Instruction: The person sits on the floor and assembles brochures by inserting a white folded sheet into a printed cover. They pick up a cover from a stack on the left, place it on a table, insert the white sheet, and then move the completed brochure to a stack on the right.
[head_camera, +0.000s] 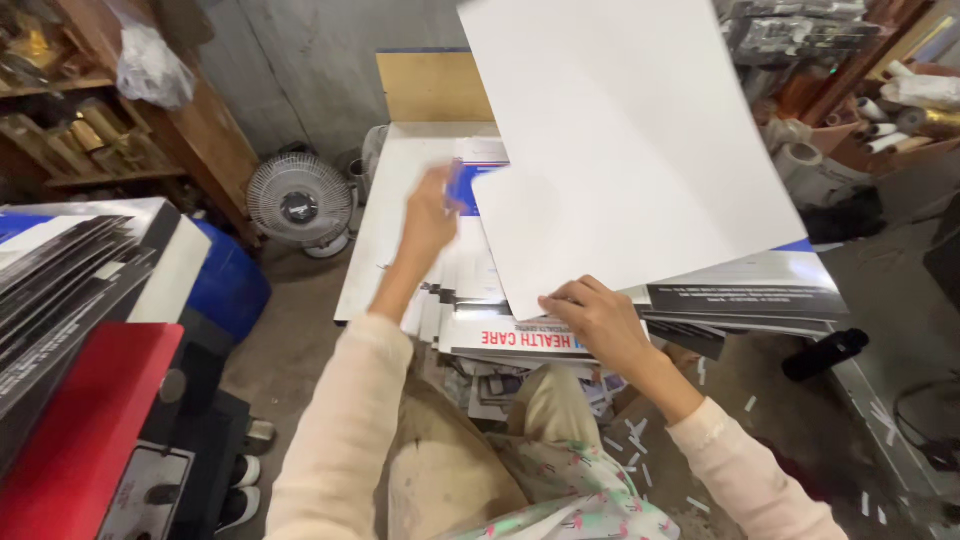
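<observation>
The large white sheet (625, 140) stands lifted and tilted above the stack of printed sheets (520, 300), its lower corner pinched in the right hand (600, 320), whose fingers are closed on the sheet's edge. The left hand (430, 215) is well apart from the right, extended forward over the far part of the stack; it is motion-blurred, and whether it grips anything cannot be told. The stack lies fanned unevenly under both hands on a white tabletop (385, 225), with further dark printed sheets (745, 290) under the raised sheet, to the right of the right hand. Judged from this arrangement, one sheet is raised clear and many remain beneath it. Paper offcuts (640, 445) lie on the floor near the right forearm. A small fan (300, 203) stands left of the left hand, and a red machine (80, 420) lies nearer, at far left.
</observation>
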